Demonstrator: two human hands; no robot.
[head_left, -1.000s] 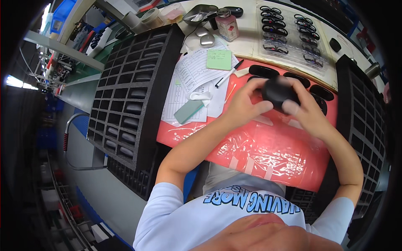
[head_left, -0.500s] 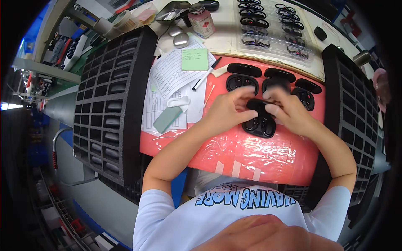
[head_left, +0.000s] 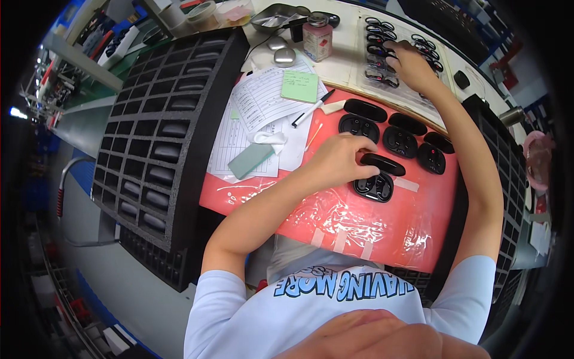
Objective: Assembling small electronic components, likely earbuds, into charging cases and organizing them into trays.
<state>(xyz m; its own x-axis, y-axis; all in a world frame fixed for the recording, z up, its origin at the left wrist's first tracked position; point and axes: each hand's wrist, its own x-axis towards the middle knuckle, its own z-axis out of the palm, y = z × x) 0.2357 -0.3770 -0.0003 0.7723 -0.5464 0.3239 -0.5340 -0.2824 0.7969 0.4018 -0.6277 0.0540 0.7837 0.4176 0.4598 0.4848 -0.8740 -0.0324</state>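
My left hand (head_left: 344, 160) grips the raised lid edge of a black earphone case (head_left: 373, 188) on the red mat, its thumb and fingers closed round the left side. Dark earphone slots show inside that case. Stretched far forward, my right hand (head_left: 411, 64) is over a clear tray (head_left: 399, 91) of black ear-hook earphones (head_left: 375, 64). Its thumb and forefinger are apart, with earphones close to their tips. Behind the gripped case stand three more black cases with lids up: a left case (head_left: 359, 127), a middle case (head_left: 399, 142) and a right case (head_left: 431, 158).
Tall black foam racks, a left rack (head_left: 161, 140) and a right rack (head_left: 508, 161), flank the red mat (head_left: 311, 212). Printed sheets (head_left: 254, 110), green sticky notes (head_left: 299, 87), a pen (head_left: 312, 109) and a teal block (head_left: 251, 160) lie left. A pink-labelled jar (head_left: 317, 39) stands behind.
My right hand has left the near case and reached forward to the earphone tray. My left hand stays at that case. The view has shifted slightly.
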